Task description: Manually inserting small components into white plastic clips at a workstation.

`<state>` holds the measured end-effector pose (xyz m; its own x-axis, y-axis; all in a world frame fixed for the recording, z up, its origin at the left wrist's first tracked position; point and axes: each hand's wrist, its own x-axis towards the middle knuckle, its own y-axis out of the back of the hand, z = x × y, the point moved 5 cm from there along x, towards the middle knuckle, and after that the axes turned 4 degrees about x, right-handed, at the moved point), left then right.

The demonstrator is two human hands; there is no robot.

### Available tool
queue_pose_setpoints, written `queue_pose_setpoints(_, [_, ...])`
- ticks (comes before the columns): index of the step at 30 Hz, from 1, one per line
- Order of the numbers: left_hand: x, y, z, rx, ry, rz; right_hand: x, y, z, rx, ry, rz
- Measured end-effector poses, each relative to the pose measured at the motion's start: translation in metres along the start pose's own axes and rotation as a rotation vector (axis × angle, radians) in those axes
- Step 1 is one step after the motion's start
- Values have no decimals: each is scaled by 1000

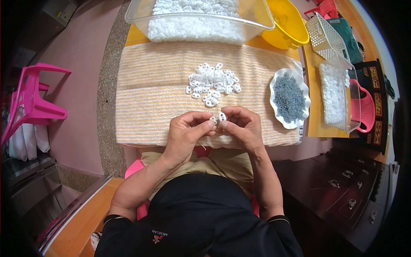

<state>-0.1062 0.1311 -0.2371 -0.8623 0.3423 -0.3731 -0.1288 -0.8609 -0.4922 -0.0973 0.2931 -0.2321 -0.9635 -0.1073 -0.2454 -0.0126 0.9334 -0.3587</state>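
Observation:
My left hand point(191, 129) and my right hand point(242, 127) meet at the near edge of a striped towel point(145, 94). Pinched in my left fingers is a small white plastic piece point(213, 120) with holes. Between my right thumb and fingers I grip a similar white plastic piece point(222, 116). The two pieces are close together; whether they touch I cannot tell. Just beyond my hands lies a loose pile of such white pieces point(212, 81). To the right, a white scalloped dish point(274, 96) holds many small grey-blue parts point(290, 98).
A clear plastic bin point(197, 21) full of white pieces stands at the back, beside a yellow basin point(284, 21). Farther right are a white perforated basket point(327, 36), another clear container point(353, 107) of white pieces and a pink basket point(366, 107). A pink stool point(40, 96) stands left.

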Motion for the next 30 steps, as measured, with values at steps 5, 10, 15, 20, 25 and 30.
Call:
queue_pose_setpoints(5, [0, 1, 1, -8, 3, -1, 0, -1, -3, 14, 8, -4])
queue_pose_setpoints(10, [0, 1, 2, 6, 7, -6, 0, -1, -3, 6, 12, -9])
queue_pose_setpoints(15, [0, 0, 0, 19, 3, -8, -1, -5, -5, 23, 5, 8])
queue_pose_setpoints(20, [0, -1, -2, 9, 19, -9, -3, -6, -5, -7, -12, 4])
queue_pose_setpoints(25, [0, -2, -4, -3, 31, -12, -4, -5, -5, -23, -21, -2])
queue_pose_setpoints(30, [-1, -2, -7, -41, 66, -17, -5, -5, -4, 6, -39, 0])
